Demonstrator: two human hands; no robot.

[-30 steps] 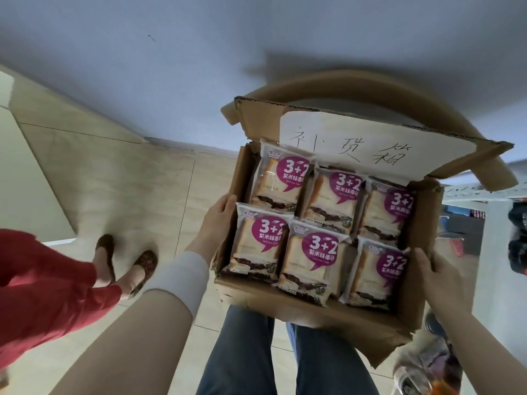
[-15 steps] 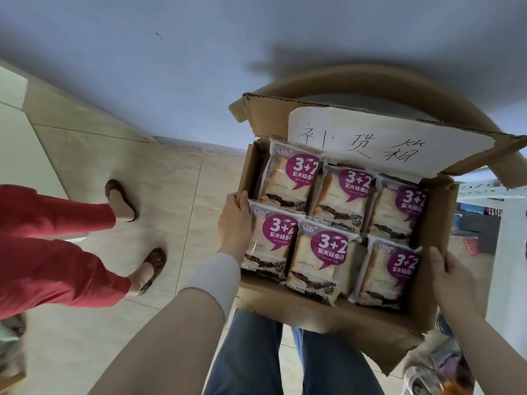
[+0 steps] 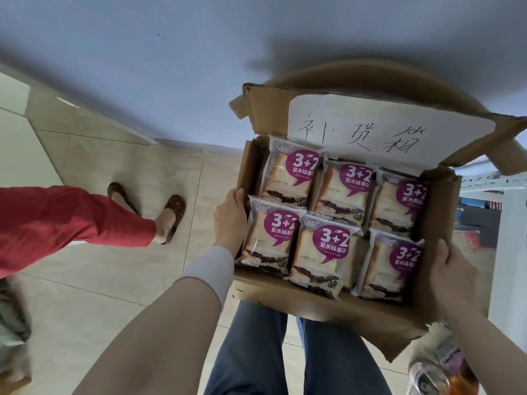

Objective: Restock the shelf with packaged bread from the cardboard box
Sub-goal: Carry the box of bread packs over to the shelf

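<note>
A pale blue-grey wall (image 3: 142,67) fills the upper half of the frame, and below it beige floor tiles (image 3: 114,280) spread across the left and centre. The cardboard box (image 3: 299,300) takes up the centre right, held in the air above the floor with its flaps open. At the left edge a second person's legs in red trousers (image 3: 57,223) reach in towards the middle. At the bottom centre, under the box, are the carrier's own legs in blue jeans (image 3: 256,352).

A white paper label (image 3: 370,129) with handwritten characters is stuck to the inside of the box's far flap. Inside the box lie six bread packets (image 3: 325,252), in two rows of three, touching one another, each clear wrapper carrying a purple bubble printed "3+2" (the rest of the print is too small to read surely).

The left hand (image 3: 231,220) grips the box's left wall, thumb hooked over the rim beside the nearest packet. The right hand (image 3: 453,275) grips the right wall, thumb on the inner face; its fingers are hidden behind the card.

A strip of white metal shelf (image 3: 484,183) shows at the right edge, beyond the box. Brown patterned shoes (image 3: 174,215) stand on the tiles left of the box.
</note>
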